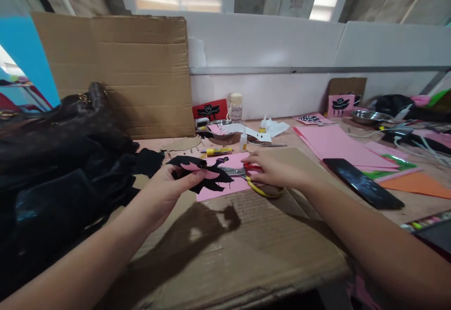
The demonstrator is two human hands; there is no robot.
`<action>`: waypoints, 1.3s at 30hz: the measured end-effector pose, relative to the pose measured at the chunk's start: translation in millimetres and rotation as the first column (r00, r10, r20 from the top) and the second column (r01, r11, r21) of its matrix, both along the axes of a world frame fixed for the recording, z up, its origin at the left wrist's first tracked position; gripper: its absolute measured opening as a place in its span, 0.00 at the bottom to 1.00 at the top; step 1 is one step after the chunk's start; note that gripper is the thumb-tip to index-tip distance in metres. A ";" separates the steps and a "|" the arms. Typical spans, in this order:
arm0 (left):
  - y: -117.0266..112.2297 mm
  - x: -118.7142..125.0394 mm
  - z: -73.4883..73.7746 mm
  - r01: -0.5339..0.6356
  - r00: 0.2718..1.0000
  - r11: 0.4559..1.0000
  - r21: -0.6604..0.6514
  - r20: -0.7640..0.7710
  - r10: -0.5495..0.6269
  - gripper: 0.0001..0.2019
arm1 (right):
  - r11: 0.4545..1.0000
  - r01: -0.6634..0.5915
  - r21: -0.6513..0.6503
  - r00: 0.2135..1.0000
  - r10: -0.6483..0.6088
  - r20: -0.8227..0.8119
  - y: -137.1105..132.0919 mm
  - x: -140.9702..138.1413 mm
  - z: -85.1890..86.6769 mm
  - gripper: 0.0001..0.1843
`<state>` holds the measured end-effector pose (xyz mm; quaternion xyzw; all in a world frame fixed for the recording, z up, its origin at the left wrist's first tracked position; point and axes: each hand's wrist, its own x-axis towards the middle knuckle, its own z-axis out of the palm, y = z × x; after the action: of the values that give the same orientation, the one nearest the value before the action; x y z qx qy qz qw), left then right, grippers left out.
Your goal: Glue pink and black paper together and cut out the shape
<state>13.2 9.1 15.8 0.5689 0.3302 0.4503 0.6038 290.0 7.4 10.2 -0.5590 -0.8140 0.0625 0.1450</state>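
My left hand pinches a dark cut-out piece of black cloth, with a pink paper shape against it under my thumb. My right hand grips scissors with one red and one yellow handle. Their blades point left and meet the edge of the black piece; how far they are apart is hard to see. Below both hands lies a pink sheet on a cardboard board.
Black cloth scraps and a dark bag crowd the left. Behind my hands stand a yellow marker, a small white glue bottle and a metal dish. Pink sheets and a phone lie right.
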 end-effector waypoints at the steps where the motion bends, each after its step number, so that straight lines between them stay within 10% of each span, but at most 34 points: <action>1: -0.5 1.0 -2.2 0.013 1.000 1.000 0.000 -0.001 -0.013 0.06 | 1.000 -0.009 0.005 0.999 0.010 -0.053 -3.5 -4.5 3.3 0.20; 6: 0.7 1.8 -14.2 0.078 0.994 0.993 0.090 -0.083 -0.070 0.06 | 0.924 -0.320 -0.211 0.817 0.156 -0.555 -17.0 -35.2 0.2 0.19; 10: 6.8 -2.9 -16.6 0.099 0.962 0.981 0.164 -0.268 -0.052 0.11 | 0.944 -0.295 -0.151 0.758 0.135 -0.638 -18.2 -42.3 -9.3 0.13; 15: 34.7 -21.9 -13.4 0.459 0.699 0.775 0.434 -0.715 -0.014 0.17 | 0.900 -0.425 0.101 0.836 0.433 -0.337 -30.8 -37.8 -0.7 0.10; 20: 39.9 -30.1 -14.3 0.391 0.499 0.677 0.624 -0.762 0.414 0.22 | 0.816 -0.575 -0.051 0.818 0.575 -0.019 -40.8 -44.1 -1.1 0.09; 24: -0.5 -14.0 -3.0 0.556 0.549 0.627 0.546 -0.807 0.217 0.17 | 0.826 -0.554 -0.107 0.832 0.554 -0.026 -39.0 -44.5 -7.0 0.10; 28: -32.4 3.0 0.3 0.622 0.422 0.696 0.360 -0.902 0.090 0.16 | 0.823 -0.548 -0.152 0.835 0.550 -0.029 -37.2 -46.7 -9.1 0.09; 39: -11.8 3.4 -28.9 0.651 0.429 0.692 0.312 -0.903 0.004 0.09 | 0.835 -0.514 -0.197 0.858 0.505 -0.097 -26.6 -52.7 -17.3 0.07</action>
<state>16.7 -2.8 -13.1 0.9333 0.2853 0.0539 0.2112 237.3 -19.2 -7.1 -0.3334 -0.9184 0.1983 0.0783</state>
